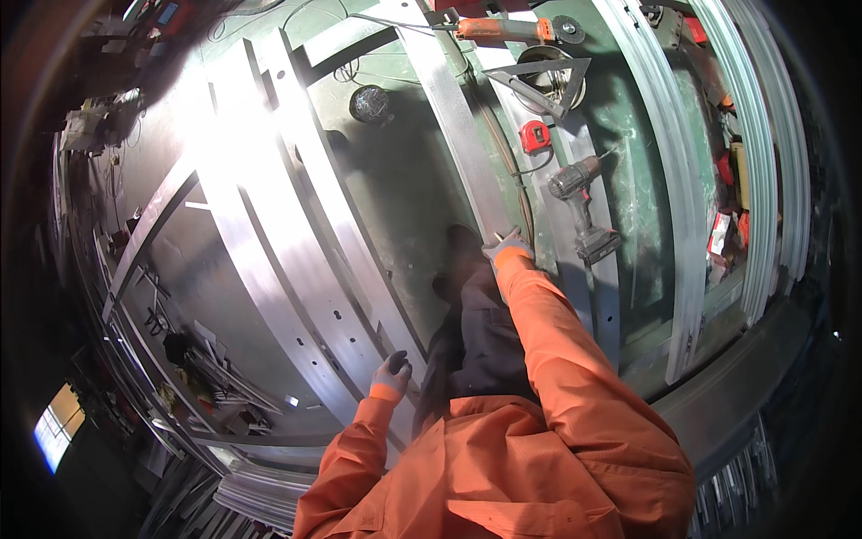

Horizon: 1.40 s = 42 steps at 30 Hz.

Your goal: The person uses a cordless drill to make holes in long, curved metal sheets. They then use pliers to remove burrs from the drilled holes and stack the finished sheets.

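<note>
My right hand, in a grey glove with an orange cuff, is at the near end of a long silver metal profile. Its fingers are closed, and a small pale tip shows at them; I cannot make out what it is. Lower and to the left, my left hand has its gloved fingers curled beside another metal profile. Whatever they hold, if anything, is hidden by the dark fingertips. Right of my right hand, a cordless drill lies on a profile, with a red tape measure beyond it.
A triangular metal square lies over a round bowl-like item, beyond the tape measure. Farther off is an orange angle grinder with a cord. A dark round bundle sits on the green floor. Ribbed metal lengths run along the right.
</note>
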Each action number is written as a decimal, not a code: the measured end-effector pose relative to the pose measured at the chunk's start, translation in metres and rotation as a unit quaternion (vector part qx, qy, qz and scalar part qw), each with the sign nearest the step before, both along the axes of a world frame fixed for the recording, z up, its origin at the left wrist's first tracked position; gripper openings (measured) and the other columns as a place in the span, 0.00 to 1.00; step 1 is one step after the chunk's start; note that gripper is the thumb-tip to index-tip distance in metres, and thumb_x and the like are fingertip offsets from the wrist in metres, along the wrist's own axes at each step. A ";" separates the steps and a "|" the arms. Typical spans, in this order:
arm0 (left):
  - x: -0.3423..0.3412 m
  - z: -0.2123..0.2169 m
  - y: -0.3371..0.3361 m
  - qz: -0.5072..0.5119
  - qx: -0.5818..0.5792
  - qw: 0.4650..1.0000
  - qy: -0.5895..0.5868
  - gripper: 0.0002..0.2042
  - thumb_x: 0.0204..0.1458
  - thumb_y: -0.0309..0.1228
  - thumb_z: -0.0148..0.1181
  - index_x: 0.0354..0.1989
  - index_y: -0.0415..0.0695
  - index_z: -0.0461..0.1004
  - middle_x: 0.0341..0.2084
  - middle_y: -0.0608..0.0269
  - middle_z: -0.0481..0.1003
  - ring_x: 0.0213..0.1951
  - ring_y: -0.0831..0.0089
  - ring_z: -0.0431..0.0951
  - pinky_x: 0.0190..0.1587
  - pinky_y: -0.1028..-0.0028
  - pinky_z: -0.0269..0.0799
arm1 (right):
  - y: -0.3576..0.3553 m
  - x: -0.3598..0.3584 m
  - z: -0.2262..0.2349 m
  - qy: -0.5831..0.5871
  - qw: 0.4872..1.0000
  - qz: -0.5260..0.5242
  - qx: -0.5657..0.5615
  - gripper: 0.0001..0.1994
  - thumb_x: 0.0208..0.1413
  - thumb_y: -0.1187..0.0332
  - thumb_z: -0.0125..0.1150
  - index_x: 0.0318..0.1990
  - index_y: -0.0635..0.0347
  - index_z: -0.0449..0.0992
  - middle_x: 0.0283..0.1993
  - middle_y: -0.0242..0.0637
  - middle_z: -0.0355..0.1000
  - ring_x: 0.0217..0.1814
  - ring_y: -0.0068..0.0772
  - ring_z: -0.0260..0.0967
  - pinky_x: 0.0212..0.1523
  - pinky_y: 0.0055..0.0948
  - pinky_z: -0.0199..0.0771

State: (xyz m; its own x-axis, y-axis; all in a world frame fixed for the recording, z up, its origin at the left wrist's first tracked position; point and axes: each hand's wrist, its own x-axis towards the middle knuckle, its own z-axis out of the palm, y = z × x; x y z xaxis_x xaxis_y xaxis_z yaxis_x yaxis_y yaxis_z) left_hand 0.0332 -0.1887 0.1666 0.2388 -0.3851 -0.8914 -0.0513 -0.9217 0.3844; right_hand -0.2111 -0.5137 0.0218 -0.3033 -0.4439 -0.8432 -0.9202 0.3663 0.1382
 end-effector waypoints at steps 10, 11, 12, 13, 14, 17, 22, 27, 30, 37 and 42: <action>-0.003 0.045 0.092 0.048 0.032 0.998 -0.019 0.20 0.52 0.31 0.58 0.54 0.39 0.74 0.42 0.59 0.81 0.44 0.73 0.79 0.49 0.74 0.73 | 0.212 -0.100 -0.056 0.129 0.973 0.138 0.133 0.55 0.43 0.45 0.68 0.72 0.62 0.43 0.69 0.51 0.57 0.70 0.45 0.58 0.66 0.45 0.60; -0.005 0.046 0.102 0.052 0.040 0.998 -0.023 0.20 0.52 0.31 0.58 0.54 0.39 0.74 0.41 0.59 0.81 0.43 0.73 0.80 0.48 0.74 0.73 | 0.236 -0.110 -0.076 0.150 0.969 0.144 0.132 0.44 0.49 0.52 0.64 0.69 0.61 0.50 0.66 0.52 0.62 0.67 0.47 0.63 0.63 0.47 0.64; -0.006 0.044 0.114 0.049 0.046 0.997 -0.030 0.20 0.52 0.30 0.58 0.53 0.39 0.74 0.40 0.60 0.81 0.42 0.73 0.80 0.47 0.74 0.73 | 0.244 -0.110 -0.069 0.112 0.979 0.113 0.126 0.41 0.50 0.53 0.62 0.68 0.61 0.53 0.64 0.51 0.63 0.66 0.48 0.64 0.62 0.47 0.65; -0.007 0.039 0.125 0.058 0.057 0.996 -0.023 0.19 0.52 0.30 0.58 0.53 0.39 0.74 0.39 0.60 0.81 0.41 0.73 0.80 0.47 0.74 0.73 | 0.251 -0.114 -0.059 0.075 0.987 0.081 0.121 0.38 0.51 0.55 0.61 0.66 0.61 0.55 0.63 0.51 0.65 0.64 0.48 0.66 0.61 0.48 0.66; -0.009 0.029 0.139 0.063 0.068 0.996 -0.014 0.19 0.52 0.30 0.58 0.53 0.39 0.74 0.39 0.60 0.81 0.41 0.74 0.80 0.46 0.74 0.74 | 0.253 -0.115 -0.045 0.039 0.992 0.045 0.115 0.35 0.52 0.56 0.60 0.65 0.60 0.57 0.62 0.50 0.67 0.63 0.49 0.67 0.60 0.48 0.67; -0.016 0.025 0.144 0.045 0.086 0.995 0.003 0.20 0.52 0.31 0.57 0.53 0.38 0.74 0.40 0.60 0.81 0.42 0.73 0.80 0.47 0.74 0.74 | 0.242 -0.094 -0.033 0.025 0.987 0.112 0.108 0.34 0.52 0.49 0.60 0.62 0.61 0.62 0.61 0.49 0.68 0.63 0.49 0.67 0.59 0.47 0.69; -0.010 0.016 0.144 0.061 0.020 0.998 0.015 0.20 0.54 0.25 0.56 0.57 0.38 0.71 0.42 0.59 0.79 0.42 0.74 0.78 0.45 0.76 0.73 | 0.168 -0.013 0.031 -0.011 0.980 0.180 0.088 0.55 0.40 0.34 0.65 0.69 0.64 0.53 0.68 0.51 0.59 0.69 0.48 0.61 0.64 0.42 0.65; 0.001 0.030 0.125 0.089 0.010 0.996 0.023 0.21 0.52 0.30 0.57 0.57 0.40 0.72 0.44 0.59 0.80 0.48 0.72 0.79 0.52 0.74 0.72 | 0.085 0.062 0.054 -0.031 0.984 0.176 0.016 0.58 0.35 0.32 0.67 0.69 0.64 0.54 0.66 0.44 0.64 0.68 0.41 0.62 0.64 0.38 0.65; 0.007 0.022 0.141 0.068 0.010 0.998 0.005 0.20 0.54 0.22 0.56 0.57 0.37 0.71 0.43 0.58 0.78 0.43 0.73 0.78 0.46 0.77 0.73 | 0.054 0.081 0.039 -0.098 0.989 0.093 -0.064 0.49 0.38 0.35 0.67 0.63 0.63 0.63 0.63 0.45 0.68 0.66 0.42 0.64 0.62 0.39 0.67; 0.012 0.002 0.157 0.089 0.018 0.994 0.059 0.19 0.55 0.20 0.55 0.57 0.37 0.70 0.46 0.57 0.77 0.43 0.73 0.77 0.48 0.76 0.73 | 0.165 -0.047 0.086 -0.096 0.993 -0.040 -0.064 0.35 0.43 0.42 0.67 0.55 0.57 0.73 0.55 0.46 0.74 0.58 0.47 0.70 0.57 0.41 0.70; 0.063 -0.027 0.125 -0.008 -0.052 0.996 0.065 0.18 0.53 0.24 0.59 0.54 0.40 0.74 0.37 0.65 0.78 0.37 0.76 0.75 0.42 0.77 0.71 | 0.342 -0.215 0.161 -0.053 0.993 0.001 0.106 0.26 0.48 0.51 0.61 0.52 0.58 0.77 0.55 0.50 0.73 0.56 0.50 0.70 0.56 0.42 0.69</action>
State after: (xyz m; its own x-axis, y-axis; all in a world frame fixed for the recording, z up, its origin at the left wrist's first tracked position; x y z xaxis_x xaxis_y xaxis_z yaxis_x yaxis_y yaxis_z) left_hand 0.0957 -0.0642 0.1395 0.1170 -0.4803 -0.8693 -0.0085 -0.8757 0.4827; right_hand -0.4263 -0.1715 0.1830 -0.2081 -0.2540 -0.9445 -0.9341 0.3380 0.1149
